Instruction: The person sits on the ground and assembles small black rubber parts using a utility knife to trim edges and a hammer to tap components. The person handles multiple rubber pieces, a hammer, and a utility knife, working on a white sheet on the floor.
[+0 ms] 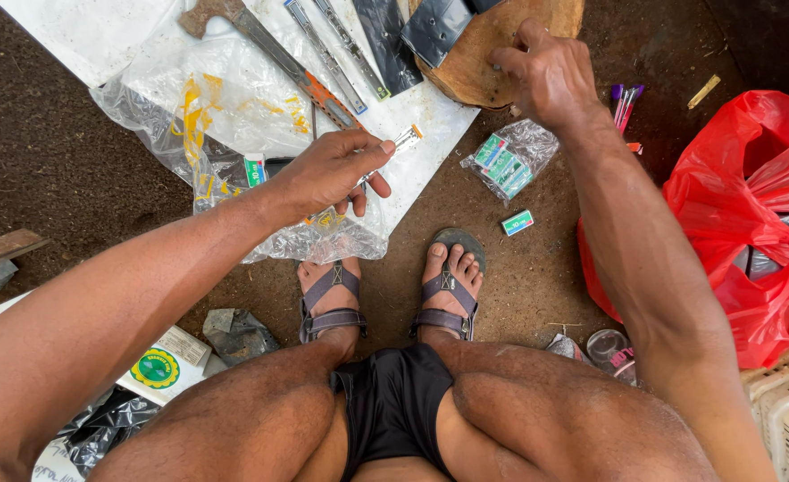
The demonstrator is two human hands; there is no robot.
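The left hand pinched a thin, flat silver metal blade between thumb and forefinger, the other fingers curled beneath. The blade hung above the white plastic sheet spread on the dirt floor, its long axis running from the fingertips up and to the right, the free end with a small orange tip pointing toward the round wooden block. How much of the blade lay hidden inside the grip could not be told.

The right hand rested on the edge of that wooden block, fingers bent and pressed onto the wood, holding nothing that could be seen. A dark folded sheet lay on the block just beyond it.

Below the left hand lay a crumpled clear plastic bag with yellow print. A rusty long-bladed knife and two long metal strips lay on the white sheet, slanting from upper left to lower right. Between the hands — nearer the right — sat a small clear bag of green-and-white packets, with one loose green packet on the dirt beside it. A red plastic bag stood open at the right, and both sandalled feet were planted below the sheet.
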